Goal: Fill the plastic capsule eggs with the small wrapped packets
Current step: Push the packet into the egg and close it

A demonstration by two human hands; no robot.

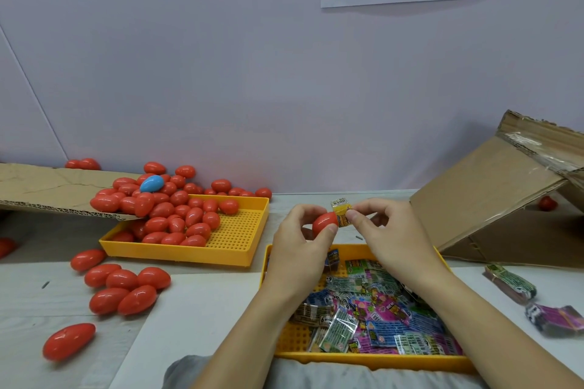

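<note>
My left hand (300, 240) grips a red egg half (324, 223) above the near yellow tray (373, 360). My right hand (388, 230) pinches a folded yellow packet (341, 213) against the egg half's open end. That tray holds several wrapped packets (376, 309) in green, pink and blue. A second yellow tray (234, 249) at the left is heaped with red eggs (177, 214), with one blue egg (152, 183) on top of the pile.
Several red eggs (123, 287) lie loose on the table at the left. A cardboard flap (47, 189) overhangs the egg tray. A tipped cardboard box (505, 199) stands at the right, with two packet bundles (534, 300) in front of it.
</note>
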